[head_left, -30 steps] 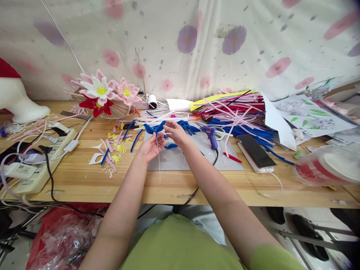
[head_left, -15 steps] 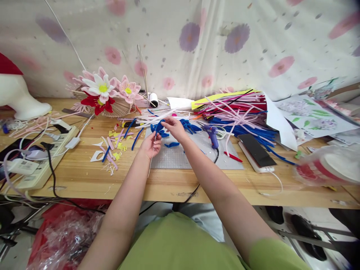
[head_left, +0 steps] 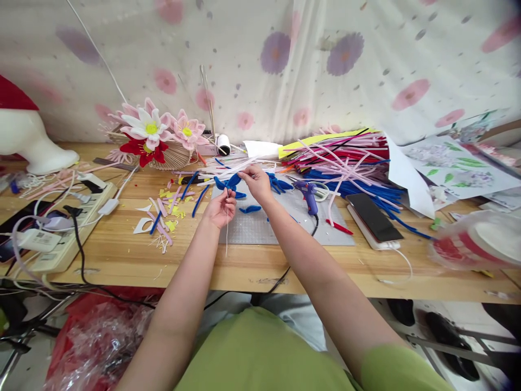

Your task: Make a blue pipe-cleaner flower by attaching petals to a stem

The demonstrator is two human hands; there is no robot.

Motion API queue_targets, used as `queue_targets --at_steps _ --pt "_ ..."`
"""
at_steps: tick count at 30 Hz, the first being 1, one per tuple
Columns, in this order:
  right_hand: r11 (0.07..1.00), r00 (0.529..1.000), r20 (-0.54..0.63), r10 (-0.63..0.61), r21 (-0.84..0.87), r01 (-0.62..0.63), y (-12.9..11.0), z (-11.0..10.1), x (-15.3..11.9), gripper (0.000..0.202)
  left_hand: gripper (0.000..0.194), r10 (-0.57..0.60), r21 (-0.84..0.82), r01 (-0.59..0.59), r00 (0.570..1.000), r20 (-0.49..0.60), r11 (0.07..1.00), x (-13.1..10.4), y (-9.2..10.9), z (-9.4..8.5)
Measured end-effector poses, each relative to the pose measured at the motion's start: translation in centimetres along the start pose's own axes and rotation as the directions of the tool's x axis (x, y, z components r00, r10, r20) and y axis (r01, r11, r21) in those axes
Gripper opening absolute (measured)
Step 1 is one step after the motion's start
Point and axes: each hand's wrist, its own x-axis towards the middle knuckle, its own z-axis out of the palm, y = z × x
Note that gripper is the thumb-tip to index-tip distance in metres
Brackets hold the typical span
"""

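Over the grey cutting mat (head_left: 244, 233), my left hand (head_left: 222, 209) pinches the base of a blue pipe-cleaner flower (head_left: 228, 183), its petals spread above my fingers. A thin white thread (head_left: 227, 233) dangles below that hand. At the flower's right side, my right hand (head_left: 256, 182) is closed with thumb and fingertips on a petal. One loose blue petal (head_left: 249, 209) lies on the mat just below. More blue petals (head_left: 279, 183) are heaped behind my right wrist. To the right rests a purple glue gun (head_left: 308, 196), near white-handled scissors (head_left: 325, 191).
A bundle of pipe cleaners (head_left: 345, 155) lies at the back right, with a phone (head_left: 374, 217) in front. Felt flowers (head_left: 150, 130) stand at the back left. A power strip (head_left: 81, 222) with cables sits left, a plastic-wrapped tub (head_left: 476, 241) right. Scraps (head_left: 166, 212) litter the wood.
The blue flower has turned in my left hand, and its petals now show more spread out. The thread hangs straighter. My right hand has shifted slightly right.
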Motion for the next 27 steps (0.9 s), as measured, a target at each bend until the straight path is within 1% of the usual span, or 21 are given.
queue_targets --at_steps 3,6,8,11,14,17,20,23,25,27 --pt "0.984 0.993 0.045 0.109 0.135 -0.114 0.5 0.1 0.1 0.013 0.023 0.028 0.059 -0.027 1.0 -0.007 0.998 0.2 0.1 -0.1" --pt "0.959 0.982 0.057 0.181 0.21 -0.189 0.7 -0.1 -0.1 0.016 0.022 0.066 0.082 -0.064 0.998 -0.023 0.995 0.3 0.2 0.1" --pt "0.948 0.978 0.056 0.202 0.239 -0.209 0.7 -0.3 -0.3 0.015 0.024 0.07 0.045 -0.069 0.997 -0.016 0.997 0.2 0.1 0.4" --pt "0.933 0.973 0.054 0.226 0.275 -0.232 0.5 -0.4 -0.3 0.013 0.026 0.044 -0.009 -0.044 0.999 0.01 0.999 0.0 0.0 0.9" --pt "0.92 0.97 0.052 0.239 0.308 -0.243 0.2 -0.4 -0.3 0.012 0.026 0.042 -0.004 -0.042 0.999 -0.004 0.999 0.0 -0.1 1.0" --pt "0.902 0.964 0.056 0.261 0.342 -0.264 0.1 -0.5 -0.4 0.012 0.023 0.072 0.023 -0.071 0.997 -0.015 0.997 0.3 -0.1 0.7" --pt "0.876 0.951 0.085 0.298 0.37 -0.308 0.2 -0.7 -0.6 0.014 0.019 0.123 0.036 -0.122 0.992 -0.026 0.992 0.6 -0.2 0.4" --pt "0.835 0.935 0.15 0.323 0.421 -0.355 0.4 -0.9 -1.0 0.02 0.015 0.184 0.088 -0.178 0.981 -0.057 0.98 0.6 -0.5 0.6" --pt "0.801 0.922 0.186 0.34 0.456 -0.387 0.3 -1.1 -1.2 0.024 0.011 0.264 0.171 -0.251 0.963 -0.059 0.953 0.3 -0.7 1.0" --pt "0.775 0.91 0.216 0.353 0.478 -0.414 0.1 -1.4 -1.3 0.026 0.008 0.38 0.278 -0.359 0.925 -0.026 0.891 0.0 -0.6 1.4"
